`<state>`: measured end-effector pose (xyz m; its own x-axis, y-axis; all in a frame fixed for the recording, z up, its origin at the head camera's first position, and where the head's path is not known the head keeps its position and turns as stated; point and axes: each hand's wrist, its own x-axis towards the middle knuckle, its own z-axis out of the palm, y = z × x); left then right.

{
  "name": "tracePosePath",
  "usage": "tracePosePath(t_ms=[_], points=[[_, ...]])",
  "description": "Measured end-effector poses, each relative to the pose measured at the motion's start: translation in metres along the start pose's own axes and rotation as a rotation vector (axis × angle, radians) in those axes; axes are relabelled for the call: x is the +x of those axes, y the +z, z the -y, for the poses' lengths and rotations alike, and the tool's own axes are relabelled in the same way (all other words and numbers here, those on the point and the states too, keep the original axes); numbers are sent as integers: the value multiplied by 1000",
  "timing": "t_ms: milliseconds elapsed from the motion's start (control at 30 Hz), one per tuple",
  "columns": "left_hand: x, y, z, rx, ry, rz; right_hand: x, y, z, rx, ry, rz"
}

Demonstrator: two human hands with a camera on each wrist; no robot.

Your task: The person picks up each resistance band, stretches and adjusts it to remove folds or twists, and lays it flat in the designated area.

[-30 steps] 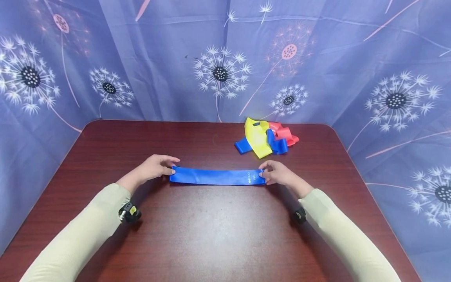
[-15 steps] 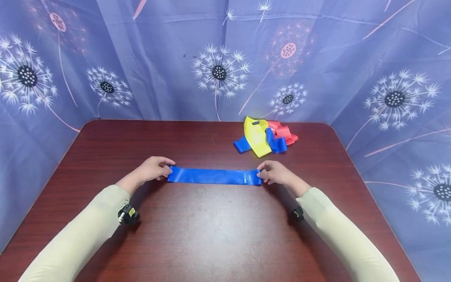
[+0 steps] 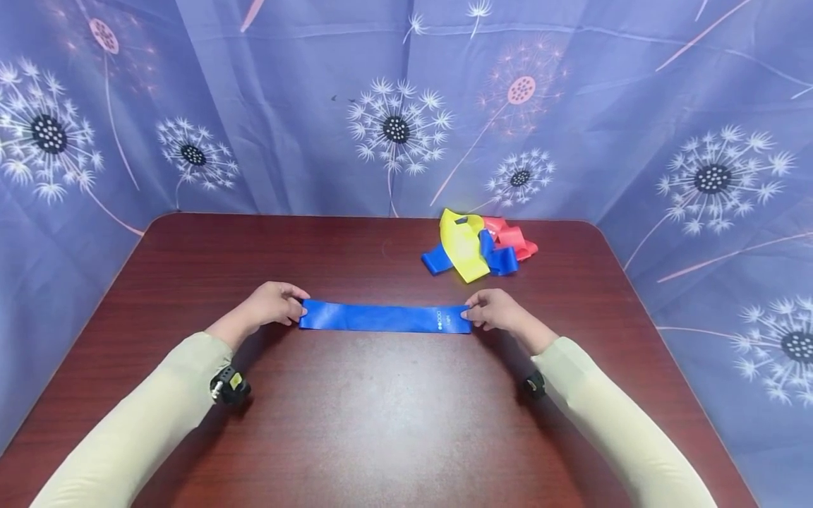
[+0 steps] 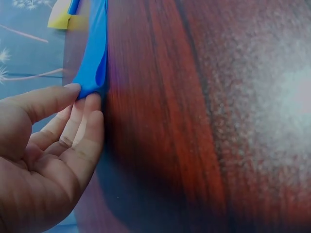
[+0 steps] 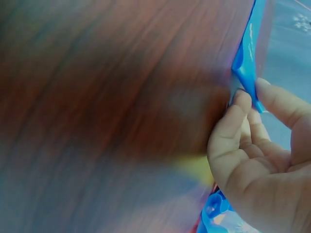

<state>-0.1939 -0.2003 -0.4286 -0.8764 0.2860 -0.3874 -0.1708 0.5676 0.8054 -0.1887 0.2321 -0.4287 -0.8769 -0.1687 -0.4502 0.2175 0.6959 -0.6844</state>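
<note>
A blue resistance band (image 3: 375,317) lies stretched out flat from left to right between both hands, with white lettering and small circles near its right end. My left hand (image 3: 269,305) pinches its left end between thumb and fingers; the left wrist view shows the band (image 4: 92,58) folded into a loop at that end. The right end is pinched by my right hand (image 3: 498,310), and in the right wrist view the band's corner (image 5: 249,73) sits between the thumb and fingertips (image 5: 243,99).
Behind the right hand lies a loose pile of bands: a yellow band (image 3: 466,247), a red band (image 3: 511,238) and blue band parts (image 3: 503,261). The dark wood table (image 3: 394,409) meets a blue dandelion-print curtain (image 3: 286,106) at its back and sides.
Both hands and the band have shifted slightly left in the head view. The grip at each end stays the same, and the pile of bands has not moved on the table.
</note>
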Motion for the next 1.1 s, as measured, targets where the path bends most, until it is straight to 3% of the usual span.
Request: tracePosePath(t_ms=[233,500,867,1100], points=[[1,0,0,-12,-28,-19,-3,-4,1,69,6,21],[2,2,-1,-14,-35,-47,-1,1,1,77,3,-59],[-3,2,12,-154,-15,-71,-7,5,-2,139,-82,-99],[-8,2,23,-206,-10,-60,-8,13,-3,199,-67,-86]])
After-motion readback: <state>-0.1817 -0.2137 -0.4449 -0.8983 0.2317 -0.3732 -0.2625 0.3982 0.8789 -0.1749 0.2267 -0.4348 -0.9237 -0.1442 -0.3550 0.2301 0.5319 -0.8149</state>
